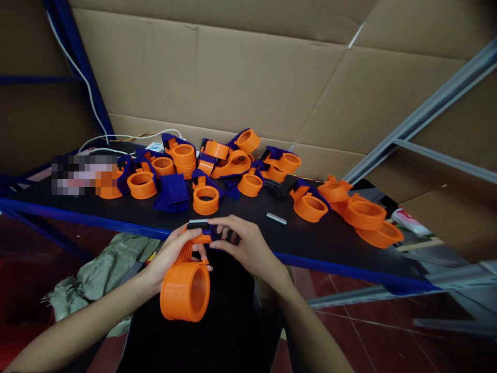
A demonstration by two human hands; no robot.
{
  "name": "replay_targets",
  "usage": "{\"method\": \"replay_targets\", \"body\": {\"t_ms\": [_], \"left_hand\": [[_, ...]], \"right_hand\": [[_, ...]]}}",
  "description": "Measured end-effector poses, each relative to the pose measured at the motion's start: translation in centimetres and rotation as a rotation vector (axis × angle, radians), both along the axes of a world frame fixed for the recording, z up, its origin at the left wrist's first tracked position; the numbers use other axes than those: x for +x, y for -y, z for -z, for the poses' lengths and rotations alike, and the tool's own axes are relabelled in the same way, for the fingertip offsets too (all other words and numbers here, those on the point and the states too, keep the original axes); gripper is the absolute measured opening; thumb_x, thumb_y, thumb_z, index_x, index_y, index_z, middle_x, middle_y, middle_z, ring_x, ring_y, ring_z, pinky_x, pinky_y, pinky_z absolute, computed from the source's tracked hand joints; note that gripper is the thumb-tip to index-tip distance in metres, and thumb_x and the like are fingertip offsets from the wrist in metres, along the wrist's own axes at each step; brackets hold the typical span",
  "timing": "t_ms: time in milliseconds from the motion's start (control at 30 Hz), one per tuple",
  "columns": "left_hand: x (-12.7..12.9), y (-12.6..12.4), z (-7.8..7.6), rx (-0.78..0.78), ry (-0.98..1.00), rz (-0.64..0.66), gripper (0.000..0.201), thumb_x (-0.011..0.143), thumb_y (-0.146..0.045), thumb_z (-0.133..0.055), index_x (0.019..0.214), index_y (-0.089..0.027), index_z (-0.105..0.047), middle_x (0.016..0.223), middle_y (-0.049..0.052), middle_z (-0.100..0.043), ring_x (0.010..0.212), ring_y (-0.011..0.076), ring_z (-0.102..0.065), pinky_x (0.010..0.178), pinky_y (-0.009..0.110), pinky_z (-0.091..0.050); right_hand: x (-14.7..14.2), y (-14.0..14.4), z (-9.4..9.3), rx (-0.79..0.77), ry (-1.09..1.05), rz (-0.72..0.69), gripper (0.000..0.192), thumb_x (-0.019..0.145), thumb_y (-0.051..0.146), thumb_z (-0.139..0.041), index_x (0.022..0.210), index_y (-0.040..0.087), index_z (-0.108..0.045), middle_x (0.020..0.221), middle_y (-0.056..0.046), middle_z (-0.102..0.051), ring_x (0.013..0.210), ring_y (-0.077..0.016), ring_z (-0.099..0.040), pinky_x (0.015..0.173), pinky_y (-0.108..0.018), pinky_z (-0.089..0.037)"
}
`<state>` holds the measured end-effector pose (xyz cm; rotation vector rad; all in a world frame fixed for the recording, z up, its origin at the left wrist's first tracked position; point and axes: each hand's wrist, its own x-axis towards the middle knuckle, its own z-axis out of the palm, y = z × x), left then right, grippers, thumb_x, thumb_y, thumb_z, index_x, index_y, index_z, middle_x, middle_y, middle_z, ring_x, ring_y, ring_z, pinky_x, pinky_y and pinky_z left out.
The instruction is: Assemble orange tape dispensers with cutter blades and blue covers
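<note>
Backing the whole scene, cardboard (248,67) fills the wall, its upper edge cut off by the frame, with a grey rail (423,111) slanting across it at right. Below it a black shelf (310,238) with a blue front edge runs from left to right, its left end partly lost behind a blurred patch (83,173) whose contents cannot be made out. A pile (217,166) of orange rings and dark blue parts is spread over the shelf, so tangled that single pieces are hard to separate; a smaller cluster (361,212) of orange rings lies toward the right end. White cables (128,137) trail in from the left behind the pile. Under the shelf a crumpled grey cloth (97,274) shows, part hidden by the left arm. In front of the shelf edge, the left hand (171,254) is wrapped around the neck of an orange dispenser (185,290), whose big ring hangs below the hand over the dark lap. The right hand (244,246) pinches the dark piece at the dispenser's top, fingers closed on it and covering most of it. A toothed metal blade (198,221) shows just above the fingers. 1 small metal strip (276,218) lies loose on the shelf near the right hand.
</note>
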<state>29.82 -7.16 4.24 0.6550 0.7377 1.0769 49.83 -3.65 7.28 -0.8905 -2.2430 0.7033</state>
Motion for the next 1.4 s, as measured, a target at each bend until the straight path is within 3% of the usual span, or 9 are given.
{"method": "replay_targets", "body": {"t_ms": [400,533,667,800,900,1067,1233,1300,1400], "left_hand": [[0.5,0.9,-0.1,0.097,-0.11,0.005,0.023,0.088,-0.029,-0.067,0.103,-0.021,-0.053,0.062,-0.003,-0.064,0.051,0.0148,-0.063,0.061,0.037,-0.061],[0.1,1.0,0.2,0.223,-0.195,-0.012,0.022,0.09,-0.032,-0.065,0.103,-0.02,-0.052,0.064,-0.001,-0.068,0.055,0.0169,-0.067,0.059,0.031,-0.058],[-0.3,1.3,-0.1,0.363,-0.311,-0.038,0.033,0.09,-0.034,-0.065,0.116,-0.018,-0.053,0.067,0.003,-0.071,0.059,0.0196,-0.07,0.058,0.028,-0.056],[-0.5,1.5,-0.4,0.362,-0.282,-0.047,0.04,0.085,-0.031,-0.071,0.12,-0.019,-0.057,0.073,0.004,-0.073,0.061,0.0212,-0.072,0.063,0.032,-0.059],[-0.7,1.4,-0.6,0.275,-0.133,0.02,0.051,0.079,-0.023,-0.076,0.127,-0.023,-0.057,0.103,0.008,-0.074,0.07,0.0227,-0.075,0.073,0.04,-0.061],[-1.0,0.9,-1.2,0.247,0.272,0.177,0.042,0.088,-0.029,-0.066,0.129,-0.02,-0.062,0.137,0.015,-0.062,0.119,0.0363,-0.063,0.099,0.061,-0.049],[-1.5,0.4,-0.8,0.309,0.183,0.172,0.069,0.07,-0.023,-0.083,0.136,-0.02,-0.06,0.138,0.015,-0.061,0.123,0.0354,-0.059,0.107,0.055,-0.044],[-1.7,0.2,-0.3,0.323,0.107,0.142,0.07,0.064,-0.019,-0.086,0.131,-0.018,-0.065,0.13,0.015,-0.066,0.116,0.0333,-0.064,0.106,0.049,-0.046],[-1.9,0.2,-0.1,0.341,0.021,0.069,0.065,0.06,-0.017,-0.087,0.123,-0.019,-0.069,0.117,0.012,-0.072,0.105,0.0312,-0.069,0.1,0.043,-0.051]], "right_hand": [[0.2,1.2,1.2,0.234,-0.036,0.035,0.039,0.093,0.032,-0.065,0.132,0.027,-0.063,0.107,-0.006,-0.069,0.088,-0.0152,-0.065,0.078,-0.027,-0.054],[0.0,2.2,0.9,0.345,-0.08,0.106,0.036,0.093,0.03,-0.066,0.129,0.027,-0.065,0.108,-0.006,-0.072,0.095,-0.0177,-0.066,0.08,-0.029,-0.054],[-0.2,3.1,0.2,0.392,-0.009,0.114,0.039,0.093,0.027,-0.066,0.131,0.025,-0.063,0.11,-0.006,-0.073,0.093,-0.0187,-0.065,0.076,-0.03,-0.053],[-0.4,3.8,-0.2,0.421,0.009,0.111,0.04,0.094,0.024,-0.064,0.133,0.023,-0.062,0.113,-0.007,-0.073,0.093,-0.0189,-0.064,0.079,-0.032,-0.054],[-0.5,3.9,-0.3,0.409,0.003,0.132,0.036,0.097,0.022,-0.059,0.133,0.021,-0.062,0.115,-0.008,-0.072,0.098,-0.0196,-0.065,0.085,-0.033,-0.054],[0.2,3.3,-1.8,0.343,0.044,0.151,0.034,0.099,0.022,-0.054,0.132,0.024,-0.063,0.132,-0.007,-0.065,0.115,-0.0215,-0.06,0.094,-0.037,-0.053],[1.1,3.4,-4.3,0.265,0.094,0.072,0.029,0.098,0.029,-0.057,0.125,0.029,-0.067,0.138,-0.006,-0.058,0.123,-0.0212,-0.055,0.097,-0.036,-0.052],[1.2,3.7,-4.9,0.183,0.143,0.023,0.028,0.098,0.033,-0.057,0.124,0.027,-0.067,0.129,-0.006,-0.064,0.118,-0.0204,-0.059,0.098,-0.034,-0.051],[0.9,4.6,-5.2,0.122,0.235,0.071,0.031,0.097,0.041,-0.056,0.122,0.027,-0.067,0.119,-0.006,-0.069,0.111,-0.022,-0.063,0.092,-0.035,-0.053]]}}
